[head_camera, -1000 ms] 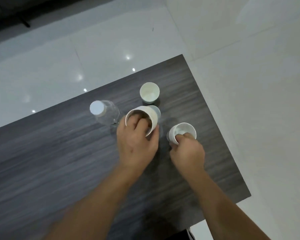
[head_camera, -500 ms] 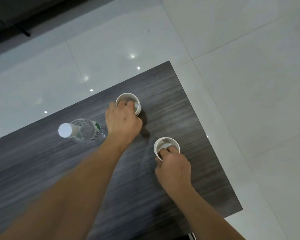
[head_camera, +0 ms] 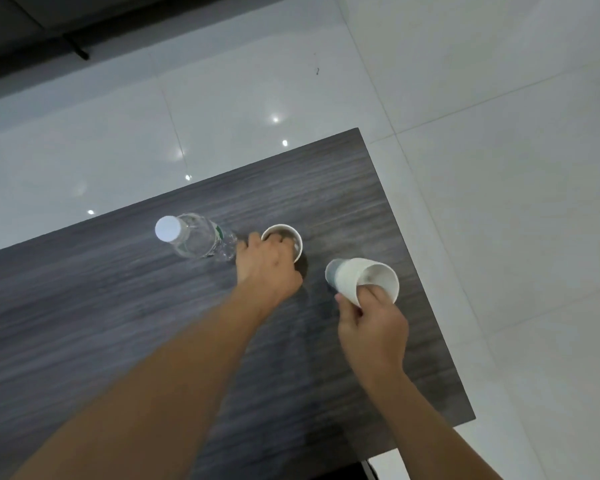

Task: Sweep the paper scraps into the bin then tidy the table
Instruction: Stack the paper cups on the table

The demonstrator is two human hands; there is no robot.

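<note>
So my right hand (head_camera: pixel 373 329) has a white paper cup (head_camera: pixel 362 278) pinched at the rim, thumb tucked inside the mouth and the other fingers curled along the outside wall. The cup is tipped over on its side in my grip, open mouth facing up toward me, base pointing toward the water bottle (head_camera: pixel 196 237). It looks lifted off the table (head_camera: pixel 84 306), but I can't tell for sure whether the base end touches the wood.

My left hand (head_camera: pixel 267 266) is on a second paper cup (head_camera: pixel 284 239), which stands upright on the table just beside the bottle, on the side toward my right hand. My fingertips are hooked over its rim and dip into the opening, thumb out on the bottle side, so that hand is curled onto the cup too.

The bottle itself is clear plastic with a white cap and a bit of green on the label, standing on the dark wood-grain tabletop near the far edge. The tilted cup sits well apart from the bottle, closer to the table's right edge. Past the bottle there's just glossy white floor tile (head_camera: pixel 499 202).
</note>
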